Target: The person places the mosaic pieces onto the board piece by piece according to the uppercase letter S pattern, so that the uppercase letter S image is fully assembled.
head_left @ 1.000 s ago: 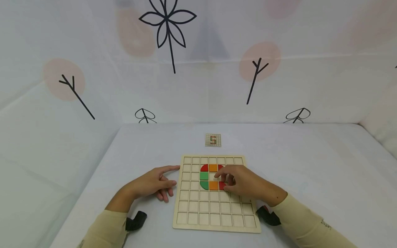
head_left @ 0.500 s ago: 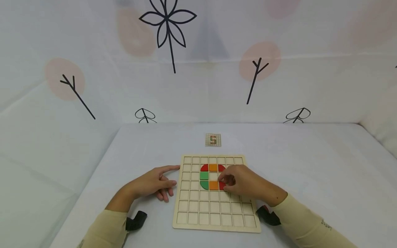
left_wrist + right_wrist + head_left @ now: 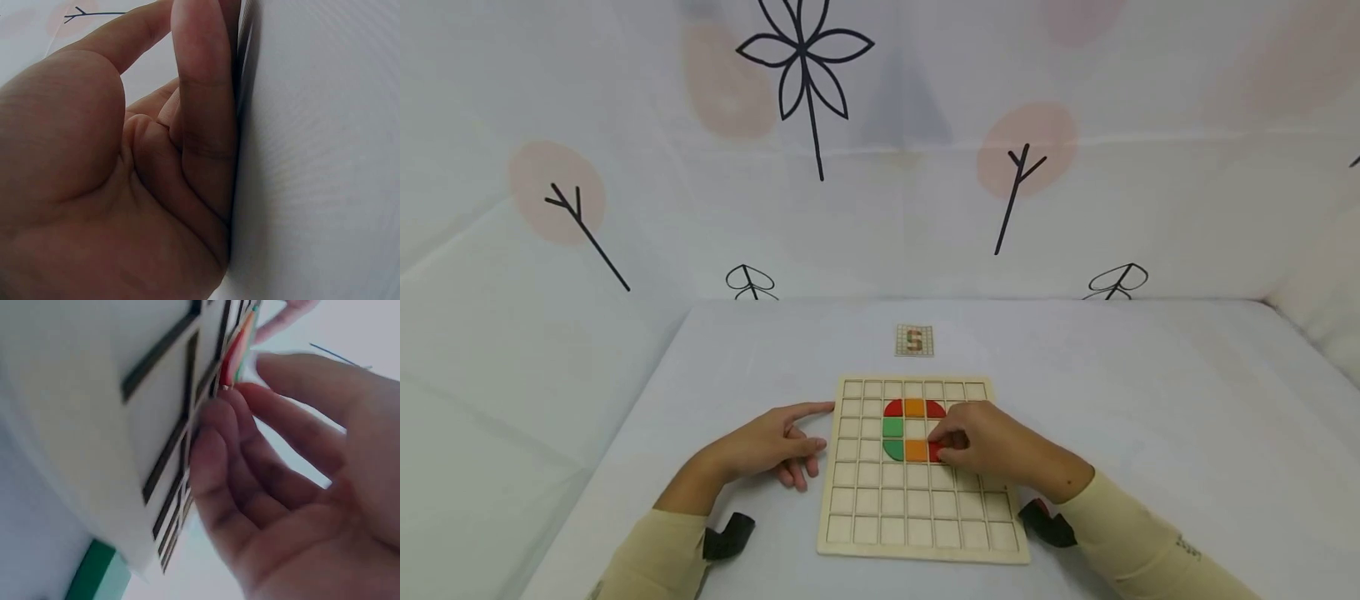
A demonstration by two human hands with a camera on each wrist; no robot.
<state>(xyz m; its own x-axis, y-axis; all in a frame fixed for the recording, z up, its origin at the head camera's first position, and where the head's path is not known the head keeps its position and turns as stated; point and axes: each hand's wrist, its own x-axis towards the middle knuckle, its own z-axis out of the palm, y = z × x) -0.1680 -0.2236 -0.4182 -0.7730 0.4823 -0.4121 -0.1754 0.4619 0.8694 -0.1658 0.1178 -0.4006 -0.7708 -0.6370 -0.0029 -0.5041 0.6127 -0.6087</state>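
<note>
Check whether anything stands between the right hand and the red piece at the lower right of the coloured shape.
Nothing visible does: the right hand is over the board, right at the visible part of the red piece. The hand covers the rest of that piece, so the hidden part cannot be checked.

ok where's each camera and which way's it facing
Head: on the head, facing forward and down at the grid board; left hand, right hand and sleeves show.
Left wrist: on that wrist, facing along the left hand's palm and fingers, beside the white tabletop.
Right wrist: on that wrist, facing past the right hand's fingers toward the board; probably the left hand beyond.
Shared by head and right wrist: board, coloured tiles, right hand.
</note>
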